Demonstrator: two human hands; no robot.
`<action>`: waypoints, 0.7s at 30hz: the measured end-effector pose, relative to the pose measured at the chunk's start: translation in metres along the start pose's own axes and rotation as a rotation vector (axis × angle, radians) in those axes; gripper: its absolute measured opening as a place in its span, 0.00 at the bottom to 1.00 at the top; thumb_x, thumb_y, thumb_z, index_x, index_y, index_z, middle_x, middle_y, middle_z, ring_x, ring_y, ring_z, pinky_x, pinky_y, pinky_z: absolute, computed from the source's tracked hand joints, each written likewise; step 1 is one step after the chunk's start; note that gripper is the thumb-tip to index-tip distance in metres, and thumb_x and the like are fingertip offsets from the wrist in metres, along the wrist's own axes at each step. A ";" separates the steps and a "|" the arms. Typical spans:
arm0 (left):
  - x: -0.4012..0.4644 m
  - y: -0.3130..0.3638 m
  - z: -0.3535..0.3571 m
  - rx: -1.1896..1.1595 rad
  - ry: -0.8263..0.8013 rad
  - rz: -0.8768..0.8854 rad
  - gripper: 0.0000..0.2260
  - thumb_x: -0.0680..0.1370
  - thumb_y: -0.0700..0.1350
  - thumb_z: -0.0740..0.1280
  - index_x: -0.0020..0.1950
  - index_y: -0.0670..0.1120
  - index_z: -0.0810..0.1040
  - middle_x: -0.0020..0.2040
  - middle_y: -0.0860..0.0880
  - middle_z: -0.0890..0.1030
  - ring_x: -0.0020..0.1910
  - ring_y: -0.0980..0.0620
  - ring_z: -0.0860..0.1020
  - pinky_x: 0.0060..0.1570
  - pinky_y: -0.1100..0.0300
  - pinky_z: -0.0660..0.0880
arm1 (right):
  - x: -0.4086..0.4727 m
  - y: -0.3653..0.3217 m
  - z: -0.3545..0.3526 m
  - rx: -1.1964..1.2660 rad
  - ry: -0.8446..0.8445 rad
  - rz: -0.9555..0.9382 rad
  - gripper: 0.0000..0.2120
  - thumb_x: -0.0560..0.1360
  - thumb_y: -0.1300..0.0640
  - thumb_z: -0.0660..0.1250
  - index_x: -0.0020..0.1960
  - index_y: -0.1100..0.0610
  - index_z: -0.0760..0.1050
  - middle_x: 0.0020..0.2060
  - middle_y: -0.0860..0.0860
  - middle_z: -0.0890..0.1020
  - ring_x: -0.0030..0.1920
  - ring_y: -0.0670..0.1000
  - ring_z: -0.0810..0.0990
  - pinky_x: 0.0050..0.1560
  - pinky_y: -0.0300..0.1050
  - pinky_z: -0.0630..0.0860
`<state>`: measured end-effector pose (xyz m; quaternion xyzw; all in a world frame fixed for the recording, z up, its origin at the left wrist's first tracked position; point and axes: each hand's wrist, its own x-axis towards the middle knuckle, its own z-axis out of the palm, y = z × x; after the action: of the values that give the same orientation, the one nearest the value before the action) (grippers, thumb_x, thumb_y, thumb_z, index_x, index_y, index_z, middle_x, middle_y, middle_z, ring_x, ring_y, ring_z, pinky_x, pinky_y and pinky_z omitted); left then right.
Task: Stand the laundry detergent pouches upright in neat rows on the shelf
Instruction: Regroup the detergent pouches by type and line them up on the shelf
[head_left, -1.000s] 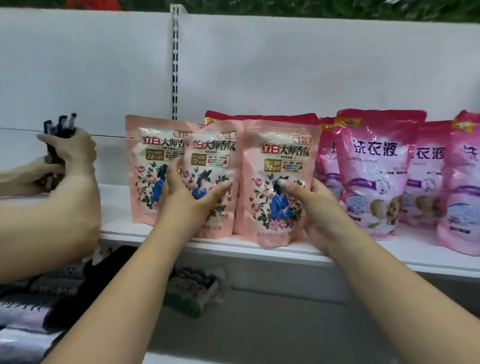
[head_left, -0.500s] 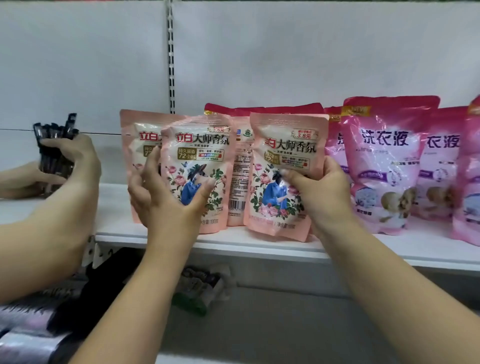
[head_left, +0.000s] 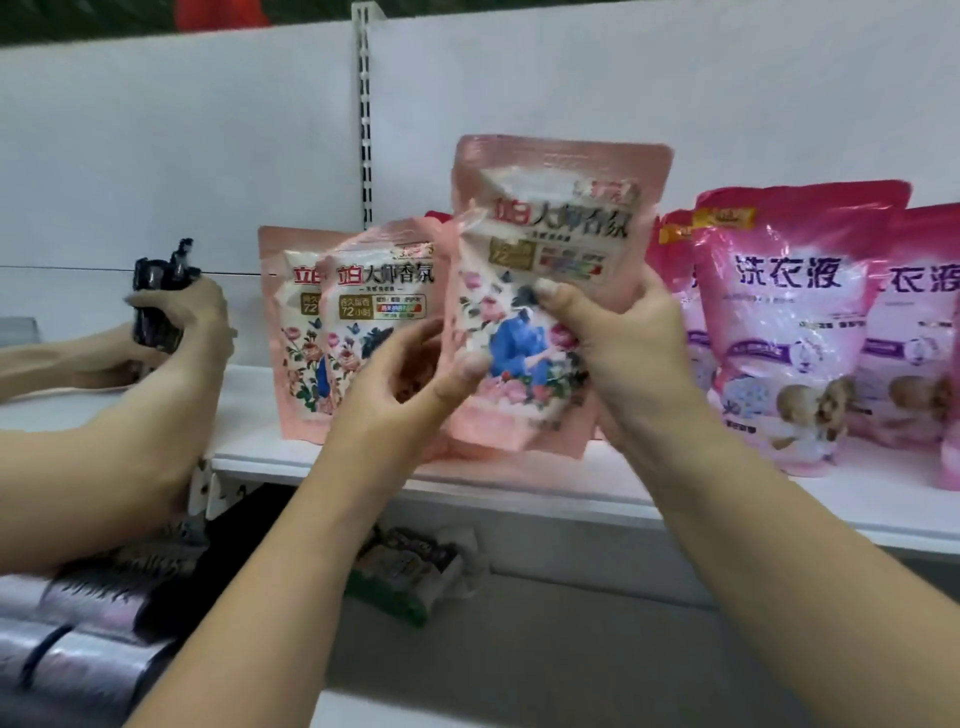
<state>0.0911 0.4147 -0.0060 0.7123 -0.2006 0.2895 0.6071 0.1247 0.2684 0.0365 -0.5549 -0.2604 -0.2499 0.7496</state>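
Observation:
I hold one light pink floral detergent pouch (head_left: 550, 249) lifted above the white shelf (head_left: 519, 488), upright and close to the camera. My right hand (head_left: 618, 348) grips its right side, thumb across the front. My left hand (head_left: 410, 384) pinches its lower left corner with the thumb on the front. Two more light pink pouches (head_left: 374, 312) stand on the shelf behind my left hand, overlapping. Behind the lifted pouch a red-topped pouch is mostly hidden.
Darker pink pouches (head_left: 789, 322) stand in a row on the shelf's right part. At the left another person's hands (head_left: 176, 332) hold a bundle of black items (head_left: 158, 296). Packaged goods (head_left: 410, 566) lie on the lower shelf.
The pouch in my right hand has risen off the shelf toward the camera. My left hand has left the middle pouch and taken the lifted pouch's lower left corner.

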 end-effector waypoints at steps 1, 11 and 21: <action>0.004 -0.003 -0.002 0.018 -0.026 0.002 0.37 0.53 0.69 0.70 0.59 0.57 0.72 0.55 0.57 0.80 0.54 0.60 0.78 0.54 0.62 0.74 | -0.003 0.006 0.004 0.009 -0.009 0.014 0.13 0.68 0.67 0.71 0.47 0.54 0.73 0.42 0.50 0.83 0.46 0.52 0.82 0.50 0.52 0.79; 0.020 -0.023 0.019 0.188 0.228 -0.082 0.19 0.67 0.46 0.75 0.52 0.48 0.69 0.45 0.55 0.78 0.45 0.56 0.77 0.49 0.60 0.75 | 0.008 0.028 -0.003 -0.243 -0.355 0.319 0.14 0.75 0.49 0.63 0.60 0.46 0.66 0.61 0.47 0.75 0.64 0.51 0.71 0.68 0.54 0.63; 0.016 -0.036 0.017 0.211 0.465 0.012 0.19 0.69 0.45 0.74 0.50 0.47 0.65 0.44 0.56 0.72 0.43 0.59 0.74 0.41 0.66 0.71 | 0.025 0.012 -0.053 -0.425 -0.220 0.321 0.28 0.73 0.42 0.62 0.66 0.60 0.67 0.61 0.51 0.75 0.58 0.52 0.73 0.60 0.52 0.71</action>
<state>0.1294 0.4052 -0.0239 0.6847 -0.0283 0.4686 0.5575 0.1573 0.2183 0.0321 -0.7575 -0.1906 -0.1152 0.6137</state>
